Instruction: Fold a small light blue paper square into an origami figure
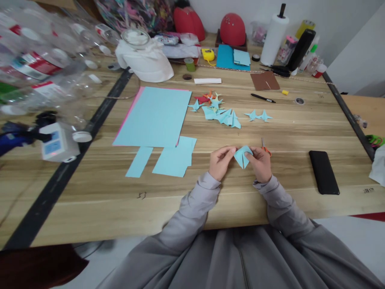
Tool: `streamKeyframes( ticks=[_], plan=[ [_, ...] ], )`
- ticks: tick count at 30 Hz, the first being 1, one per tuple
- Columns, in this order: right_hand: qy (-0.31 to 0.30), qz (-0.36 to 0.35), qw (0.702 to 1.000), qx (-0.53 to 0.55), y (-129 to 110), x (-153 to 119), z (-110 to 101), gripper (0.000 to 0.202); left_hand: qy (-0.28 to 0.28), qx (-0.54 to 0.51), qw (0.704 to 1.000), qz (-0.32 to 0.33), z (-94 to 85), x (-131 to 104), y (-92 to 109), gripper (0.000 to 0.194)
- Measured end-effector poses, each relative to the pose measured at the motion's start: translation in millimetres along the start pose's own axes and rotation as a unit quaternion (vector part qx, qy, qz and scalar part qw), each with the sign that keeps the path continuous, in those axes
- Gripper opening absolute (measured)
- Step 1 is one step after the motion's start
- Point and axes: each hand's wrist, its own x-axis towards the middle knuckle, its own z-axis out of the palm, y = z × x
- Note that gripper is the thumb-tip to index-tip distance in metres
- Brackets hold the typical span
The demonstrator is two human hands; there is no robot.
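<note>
A partly folded piece of light blue origami paper (242, 156) is held up between both hands above the table's front part. My left hand (221, 161) pinches its left edge between thumb and fingers. On its right side, my right hand (261, 163) grips it with the thumb lying across the front. Scissors with orange handles (266, 151) lie just behind my right hand, partly hidden by it. Farther back sit two blue paper cranes (258, 116) side by side. Left of these is a cluster of folded blue pieces (224, 116) with several cranes in red, orange, yellow and blue.
A stack of blue sheets (156, 116) with pink below lies left, cut blue pieces (174, 158) before it. At right rests a black phone (324, 172); farther back are a pen (263, 98) and tape roll (299, 101). Plastic bottles (39, 64) crowd the left side.
</note>
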Motion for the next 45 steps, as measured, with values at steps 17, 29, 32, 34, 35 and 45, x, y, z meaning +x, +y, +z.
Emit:
streamKeyframes(
  ticks=[17, 29, 32, 34, 35, 45],
  plan=[
    [-0.041, 0.042, 0.997, 0.041, -7.6, 1.4, 1.0, 0.027, -0.03, 0.004, 1.0, -0.004, -2.1, 0.5, -3.8, 0.021],
    [-0.037, 0.082, 0.995, 0.034, -7.5, -1.0, 4.0, 0.037, -0.006, -0.011, 0.999, -0.036, -2.1, 5.0, -8.6, 0.03],
    [-0.035, 0.094, 0.994, 0.05, -6.8, -0.5, 3.1, 0.037, -0.026, -0.063, 0.994, -0.082, -1.8, 5.8, -10.0, 0.034],
    [-0.034, 0.097, 0.993, 0.055, -6.9, -0.2, 2.7, 0.036, -0.036, -0.092, 0.989, -0.108, -0.9, 5.7, -10.5, 0.035],
    [-0.035, 0.097, 0.993, 0.054, -6.9, -0.1, 2.5, 0.035, -0.039, -0.1, 0.987, -0.116, -0.4, 5.6, -10.7, 0.036],
    [-0.031, 0.095, 0.994, 0.034, -2.9, 0.9, 1.0, 0.031, -0.014, 0.029, 0.999, -0.029, -1.3, 4.4, -10.8, 0.029]
  ],
)
